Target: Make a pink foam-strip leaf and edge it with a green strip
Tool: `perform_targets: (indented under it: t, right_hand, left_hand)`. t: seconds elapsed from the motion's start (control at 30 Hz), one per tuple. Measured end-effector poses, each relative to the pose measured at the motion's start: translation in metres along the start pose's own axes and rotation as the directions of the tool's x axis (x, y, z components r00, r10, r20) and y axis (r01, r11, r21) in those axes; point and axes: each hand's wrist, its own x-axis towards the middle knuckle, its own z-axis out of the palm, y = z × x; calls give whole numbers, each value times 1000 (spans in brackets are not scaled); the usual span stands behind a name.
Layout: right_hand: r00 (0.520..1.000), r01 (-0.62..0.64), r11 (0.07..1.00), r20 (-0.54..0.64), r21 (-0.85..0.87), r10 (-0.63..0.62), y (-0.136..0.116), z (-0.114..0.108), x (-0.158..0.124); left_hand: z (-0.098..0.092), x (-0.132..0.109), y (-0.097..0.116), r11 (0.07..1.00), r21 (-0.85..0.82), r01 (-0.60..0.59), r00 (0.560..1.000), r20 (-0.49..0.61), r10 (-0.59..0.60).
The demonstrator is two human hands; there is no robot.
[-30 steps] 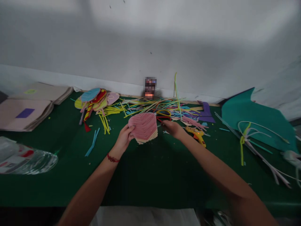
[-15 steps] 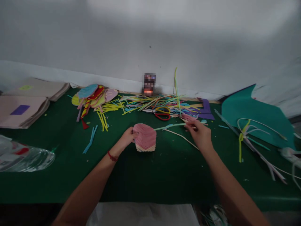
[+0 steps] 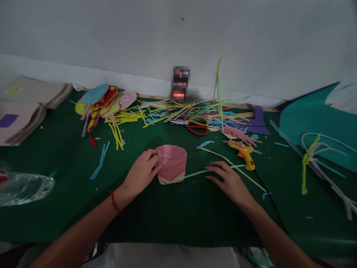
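Note:
A pink shield-shaped piece of chenille stems (image 3: 172,160), with a cream lower edge, lies on the green tabletop. My left hand (image 3: 142,169) holds its left edge, fingers on top. A mint-green chenille stem (image 3: 193,174) reaches from the piece's lower right corner toward the right and passes beneath my right hand (image 3: 227,180). The fingers of that hand are loosely apart over the stem. Just beyond it lies a yellow glue gun (image 3: 245,152) with a small orange light. A cream stem (image 3: 220,153) and a short blue piece (image 3: 205,144) are close by.
A heap of coloured stems (image 3: 167,111) runs along the wall, with red-and-yellow scissors (image 3: 198,128) on it. Finished shapes (image 3: 96,95) lie at back left. A plastic bottle (image 3: 30,190) and notebooks (image 3: 22,115) are left; a teal sheet (image 3: 315,111) is right.
The right hand has moved down and nearer, its fingers loosened, uncovering the glue gun. The mint stem now meets the pink piece's lower right corner instead of its upper right. The view has shifted.

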Motion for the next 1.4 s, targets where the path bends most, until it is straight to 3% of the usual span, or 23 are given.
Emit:
perform_targets:
  t: [0.13, 0.27, 0.5, 0.7, 1.1, 1.2, 1.27, 1.33, 1.4]
  right_hand:
    - [998, 60, 998, 19, 30, -60, -14, 12, 12]
    - [995, 92, 986, 35, 136, -97, -18, 24, 24]
    - [984, 161, 958, 32, 238, -173, -21, 27, 19]
    - [967, 244, 960, 37, 137, -251, -30, 35, 13]
    - [968, 251, 963, -2, 100, -252, -37, 34, 12]
    - [989, 122, 985, -103, 120, -110, -23, 16, 17]
    - [971, -75, 993, -221, 95, 94, -1, -4, 20]
    - [871, -327, 945, -392, -7, 298, 29, -27, 22]
    - [703, -634, 766, -493, -106, 513, 61, -44, 23]
  left_hand:
    - [1, 0, 11, 974, -102, -202, 958, 185, 219]
    - [7, 0, 22, 954, -89, -288, 899, 318, 301]
    - [14, -2, 10, 952, -158, -263, 909, 289, 299]
    - [10, -5, 12, 956, -142, -255, 912, 295, 287]
    - [24, -3, 17, 951, -144, -275, 924, 233, 302]
    - [24, -3, 16, 949, -133, -287, 928, 208, 310]
    - [25, -3, 15, 947, -130, -292, 930, 193, 314]
    - [25, -4, 15, 943, -140, -303, 928, 184, 325]
    - [24, -4, 15, 938, -163, -305, 926, 179, 332]
